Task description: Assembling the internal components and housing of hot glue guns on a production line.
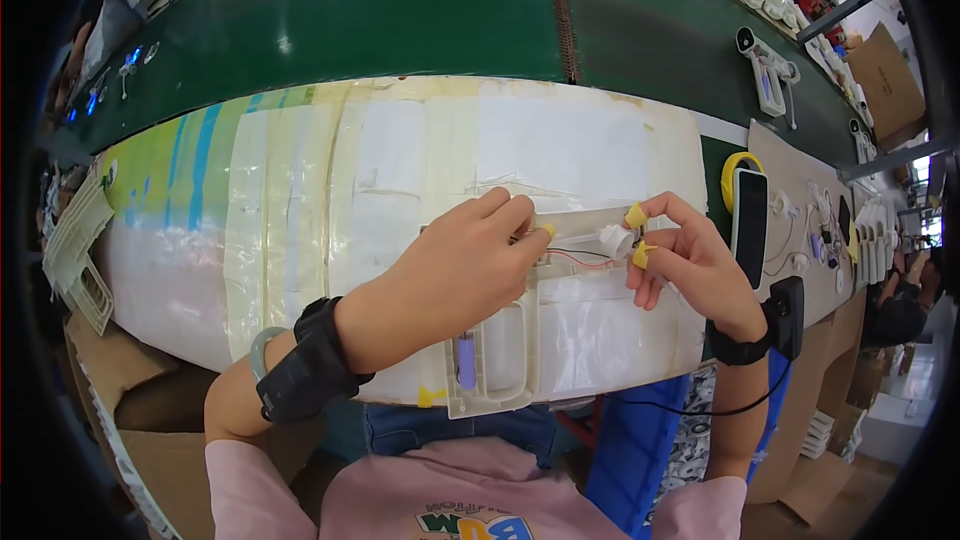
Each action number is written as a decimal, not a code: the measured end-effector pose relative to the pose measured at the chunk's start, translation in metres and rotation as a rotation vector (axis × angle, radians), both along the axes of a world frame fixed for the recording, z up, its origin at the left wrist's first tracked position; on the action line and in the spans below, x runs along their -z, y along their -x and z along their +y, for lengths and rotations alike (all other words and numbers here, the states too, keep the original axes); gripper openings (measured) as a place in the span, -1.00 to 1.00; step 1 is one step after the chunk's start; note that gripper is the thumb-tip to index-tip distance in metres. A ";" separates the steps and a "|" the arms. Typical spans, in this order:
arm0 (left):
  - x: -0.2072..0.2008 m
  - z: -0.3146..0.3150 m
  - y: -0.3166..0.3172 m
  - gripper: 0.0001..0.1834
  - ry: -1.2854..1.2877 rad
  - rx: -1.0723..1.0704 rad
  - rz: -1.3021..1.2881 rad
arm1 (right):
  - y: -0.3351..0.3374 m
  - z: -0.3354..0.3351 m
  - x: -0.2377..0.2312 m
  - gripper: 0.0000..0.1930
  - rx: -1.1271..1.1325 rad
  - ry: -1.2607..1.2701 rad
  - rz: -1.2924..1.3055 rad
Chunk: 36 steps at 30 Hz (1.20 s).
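One looped cream casing point(490, 402) with purple cylinder point(466, 361) is in the left hand point(478, 252), the right hand point(697, 262) unclear in grip

Pink tee point(400, 495) with colourful block lettering point(478, 526) up front, blue jeans point(455, 430) past its hem. Beyond the tee's left sleeve: pale bangle point(260, 354), chunky black strap point(315, 360). Past its right sleeve: black wristband point(738, 349), boxy module point(789, 318), black cable point(690, 412). Yellow fingertip covers point(635, 215) too.

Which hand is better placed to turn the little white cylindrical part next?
Probably the right hand: its yellow-covered fingertips are beside the white cylindrical part; the left hand is farther away.
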<state>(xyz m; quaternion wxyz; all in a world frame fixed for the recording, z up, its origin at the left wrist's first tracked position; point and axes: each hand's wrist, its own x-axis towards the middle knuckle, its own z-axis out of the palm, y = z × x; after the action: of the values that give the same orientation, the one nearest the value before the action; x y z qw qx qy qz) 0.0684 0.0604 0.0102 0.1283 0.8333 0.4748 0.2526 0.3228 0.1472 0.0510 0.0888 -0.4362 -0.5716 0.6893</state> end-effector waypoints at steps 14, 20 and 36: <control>0.017 0.004 -0.027 -0.77 -0.115 -0.221 -0.101 | -0.003 -0.040 0.020 -0.64 0.110 -0.217 -0.041; 0.016 -0.004 -0.025 -0.76 -0.135 -0.243 -0.096 | 0.008 -0.080 0.055 -0.83 0.155 -0.888 -0.236; -0.001 -0.021 -0.011 -0.83 -0.015 -0.236 -0.036 | 0.017 -0.075 0.014 -0.70 0.154 -1.167 -0.212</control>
<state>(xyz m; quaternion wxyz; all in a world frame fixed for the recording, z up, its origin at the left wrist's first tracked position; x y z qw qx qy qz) 0.0792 0.0395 0.0109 0.1001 0.7679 0.5652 0.2845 0.3061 0.0719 0.0367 0.3059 -0.4221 -0.8283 0.2055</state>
